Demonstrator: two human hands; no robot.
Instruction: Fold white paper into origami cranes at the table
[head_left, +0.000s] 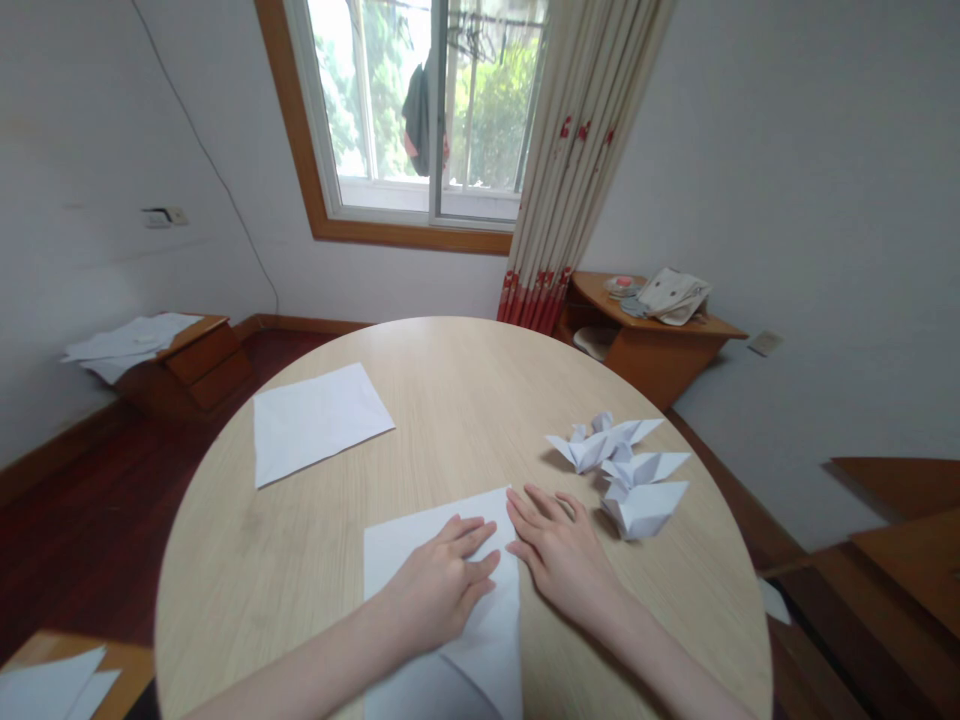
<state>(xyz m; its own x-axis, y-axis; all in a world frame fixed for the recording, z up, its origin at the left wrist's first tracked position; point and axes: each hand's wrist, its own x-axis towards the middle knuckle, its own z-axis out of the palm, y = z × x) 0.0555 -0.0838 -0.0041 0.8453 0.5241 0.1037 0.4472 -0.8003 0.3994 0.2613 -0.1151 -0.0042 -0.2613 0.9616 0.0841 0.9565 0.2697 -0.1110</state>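
A white sheet of paper (390, 555) lies at the near side of the round table, and part of it near the bottom edge of the view is folded over. My left hand (450, 575) rests on the sheet with its fingers spread apart. At the sheet's right edge is my right hand (551, 540), fingers stretched out and tips touching the paper near its top right corner. Several folded paper figures (645, 508), shaped like birds with pointed ends, stand to the right of my right hand. Both forearms cover parts of the sheet and table.
On the round wooden table (450, 400), another white sheet (319, 420) lies at the left. Papers (142, 335) cover a low cabinet on the left. A corner shelf (660, 365) holds a bag (675, 297). More paper (56, 685) lies at the lower left.
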